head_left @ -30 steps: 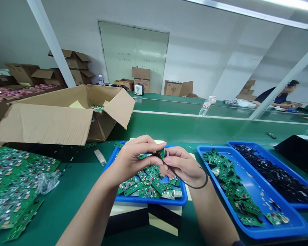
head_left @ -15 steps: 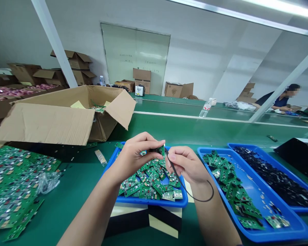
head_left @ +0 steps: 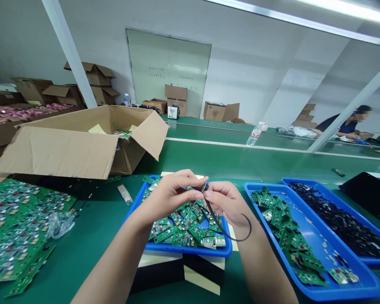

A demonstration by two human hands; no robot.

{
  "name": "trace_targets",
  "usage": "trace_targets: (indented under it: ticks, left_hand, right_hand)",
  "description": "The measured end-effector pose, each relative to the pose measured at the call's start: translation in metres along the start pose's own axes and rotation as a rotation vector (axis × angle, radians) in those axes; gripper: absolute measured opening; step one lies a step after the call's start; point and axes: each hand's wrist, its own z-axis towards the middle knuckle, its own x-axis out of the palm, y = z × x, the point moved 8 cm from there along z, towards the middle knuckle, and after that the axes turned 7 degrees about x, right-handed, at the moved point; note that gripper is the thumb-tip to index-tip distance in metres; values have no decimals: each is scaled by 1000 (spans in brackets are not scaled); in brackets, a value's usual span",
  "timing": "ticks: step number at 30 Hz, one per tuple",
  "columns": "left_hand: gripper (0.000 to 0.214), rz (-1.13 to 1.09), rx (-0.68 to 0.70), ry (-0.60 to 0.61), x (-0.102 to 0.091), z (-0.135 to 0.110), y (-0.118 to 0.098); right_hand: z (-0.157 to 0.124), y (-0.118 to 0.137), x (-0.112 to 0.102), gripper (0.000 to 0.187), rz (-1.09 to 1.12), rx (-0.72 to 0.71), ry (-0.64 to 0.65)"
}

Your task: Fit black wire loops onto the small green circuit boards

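Above a blue tray (head_left: 190, 252) heaped with small green circuit boards (head_left: 185, 226), both my hands meet. My left hand (head_left: 171, 194) pinches a small green board (head_left: 204, 187) between thumb and fingers. Against the same board, my right hand (head_left: 226, 200) is closed on the end of a thin black cable (head_left: 237, 234). The cable loops down and round below my right wrist. Both forearms reach in from the bottom edge.
To the right lie a blue tray of finished boards (head_left: 307, 240) and a blue tray of black parts (head_left: 342, 219). An open cardboard box (head_left: 79, 143) stands at the left, with board panels (head_left: 15, 228) in front. A water bottle (head_left: 253, 134) and a seated person (head_left: 345, 122) are farther back.
My hands have drawn closer together over the tray. The cable loop has tightened and swung in under my right wrist. The camera has tilted slightly.
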Motion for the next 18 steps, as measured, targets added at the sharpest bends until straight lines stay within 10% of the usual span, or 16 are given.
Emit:
trace_targets:
  ticks: [5, 13, 18]
  left_hand:
    - [24, 162, -51, 111, 9, 1, -10]
    - [27, -209, -369, -173, -5, -6, 10]
    - [25, -415, -455, -246, 12, -9, 20]
  right_hand:
    - [-4, 9, -5, 27, -225, -63, -127]
    - [-16, 37, -36, 5, -173, -416, -392]
    - [-32, 48, -27, 56, -234, -592, -452]
